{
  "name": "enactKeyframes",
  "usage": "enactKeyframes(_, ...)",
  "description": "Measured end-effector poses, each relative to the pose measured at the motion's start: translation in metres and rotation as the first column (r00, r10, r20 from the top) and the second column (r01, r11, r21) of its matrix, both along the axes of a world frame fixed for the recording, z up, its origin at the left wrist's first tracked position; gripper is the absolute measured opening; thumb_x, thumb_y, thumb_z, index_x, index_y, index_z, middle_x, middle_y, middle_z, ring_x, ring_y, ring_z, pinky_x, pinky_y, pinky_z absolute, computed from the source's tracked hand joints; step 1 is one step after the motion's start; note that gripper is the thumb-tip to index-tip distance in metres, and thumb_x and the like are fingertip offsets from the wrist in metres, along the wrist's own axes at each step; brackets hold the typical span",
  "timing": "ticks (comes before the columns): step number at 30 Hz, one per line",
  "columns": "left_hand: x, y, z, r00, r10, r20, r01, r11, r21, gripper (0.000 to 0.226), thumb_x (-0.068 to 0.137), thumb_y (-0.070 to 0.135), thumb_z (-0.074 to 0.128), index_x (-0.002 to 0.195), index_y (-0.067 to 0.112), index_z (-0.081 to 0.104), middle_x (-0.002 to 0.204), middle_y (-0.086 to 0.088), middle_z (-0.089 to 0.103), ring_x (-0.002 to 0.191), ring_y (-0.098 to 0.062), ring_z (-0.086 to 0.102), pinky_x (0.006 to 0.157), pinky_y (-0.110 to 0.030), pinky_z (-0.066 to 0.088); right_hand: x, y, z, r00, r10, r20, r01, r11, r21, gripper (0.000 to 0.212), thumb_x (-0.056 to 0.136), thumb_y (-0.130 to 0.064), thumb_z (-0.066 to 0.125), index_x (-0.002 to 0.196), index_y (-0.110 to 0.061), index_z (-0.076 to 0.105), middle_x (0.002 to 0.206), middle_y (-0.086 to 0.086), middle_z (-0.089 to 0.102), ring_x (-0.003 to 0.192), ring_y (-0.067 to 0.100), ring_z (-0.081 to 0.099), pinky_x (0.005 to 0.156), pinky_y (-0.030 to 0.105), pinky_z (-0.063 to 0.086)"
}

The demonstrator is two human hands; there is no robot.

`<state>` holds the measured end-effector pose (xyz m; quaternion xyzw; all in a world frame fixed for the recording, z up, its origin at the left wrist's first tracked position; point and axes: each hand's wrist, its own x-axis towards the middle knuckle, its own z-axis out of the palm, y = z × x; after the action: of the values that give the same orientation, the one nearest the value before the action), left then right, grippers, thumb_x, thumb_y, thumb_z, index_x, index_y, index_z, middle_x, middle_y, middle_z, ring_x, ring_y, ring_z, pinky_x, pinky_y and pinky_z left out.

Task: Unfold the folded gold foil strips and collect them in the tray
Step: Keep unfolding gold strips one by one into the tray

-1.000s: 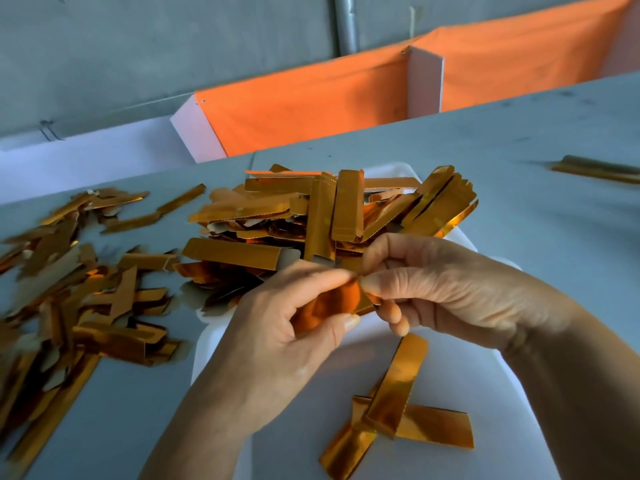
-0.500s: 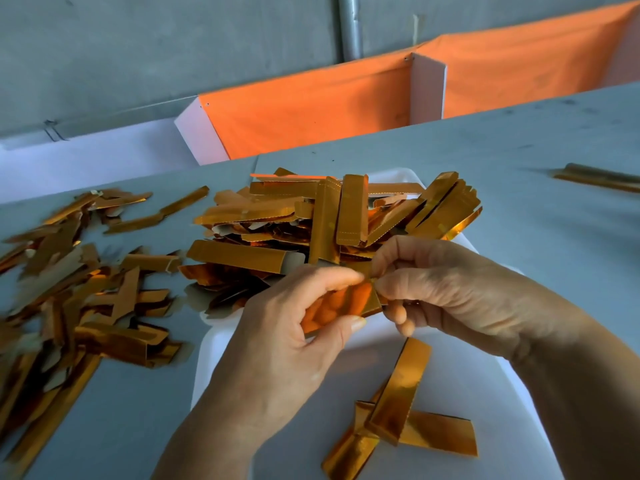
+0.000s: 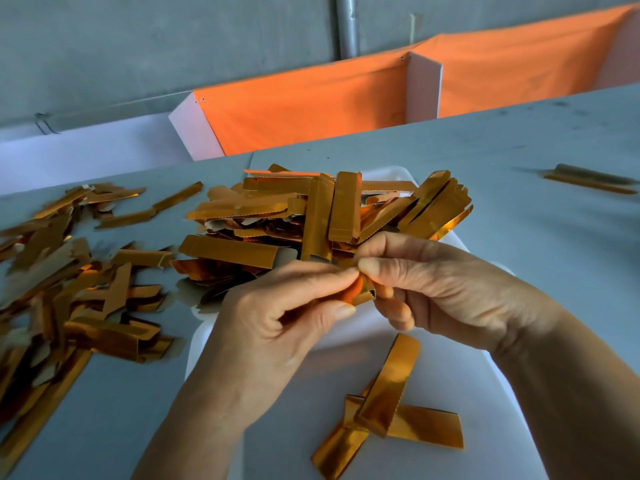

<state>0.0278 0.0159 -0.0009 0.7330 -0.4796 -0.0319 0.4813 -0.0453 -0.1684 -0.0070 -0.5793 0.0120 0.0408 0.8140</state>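
Note:
Both hands hold one gold foil strip above the white tray. My left hand pinches its left part between thumb and forefinger, and my right hand pinches its right end; most of the strip is hidden by the fingers. A heap of gold strips fills the far half of the tray. Three crossed strips lie in the tray's near part, just below my hands.
A loose pile of gold strips covers the grey table on the left. A single strip bundle lies far right. Behind the table runs an orange cloth barrier with white posts.
My hands have closed in on each other, so less of the held strip shows between the fingers. The piles and tray have not moved.

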Motion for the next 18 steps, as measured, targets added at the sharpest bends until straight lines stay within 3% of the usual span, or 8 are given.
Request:
enactKeyframes(3,0.001,0.0006,-0.0015,0.995,-0.004,-0.104,0.002,1.0,-0.018,0.032,0.078,0.022,0.066,0.11,0.024,0.067,0.108,0.013,0.069,0.105,-0.006,0.064,0.087,-0.018,0.05,0.003,0.0047,-0.0025,0.999,-0.034,0.003,0.034,0.999,-0.018,0.02,0.075,-0.026,0.067,0.085,-0.009,0.062,0.06,0.0,0.053,0.045,0.009,0.051,0.044,0.018,0.043)
enactKeyframes(8,0.0002,0.0003,0.0007,0.983,-0.018,-0.183,0.008,0.998,-0.055,0.029,0.078,0.023,0.066,0.105,0.031,0.066,0.106,0.018,0.069,0.103,-0.001,0.063,0.083,-0.011,0.048,0.0032,0.0063,-0.0028,1.0,-0.006,0.026,0.004,0.996,0.088,0.012,0.078,-0.023,0.069,0.08,-0.012,0.064,0.06,0.0,0.055,0.047,0.01,0.054,0.046,0.019,0.046)
enactKeyframes(18,-0.0006,-0.0016,-0.0024,0.948,-0.033,-0.318,0.017,0.998,-0.053,0.026,0.079,0.022,0.069,0.105,0.025,0.067,0.097,0.005,0.073,0.096,-0.013,0.068,0.081,-0.022,0.054,0.0025,0.0076,0.0023,0.998,-0.062,0.021,0.062,0.998,-0.025,0.014,0.077,-0.029,0.065,0.073,-0.015,0.062,0.059,0.002,0.056,0.047,0.011,0.056,0.047,0.018,0.046)
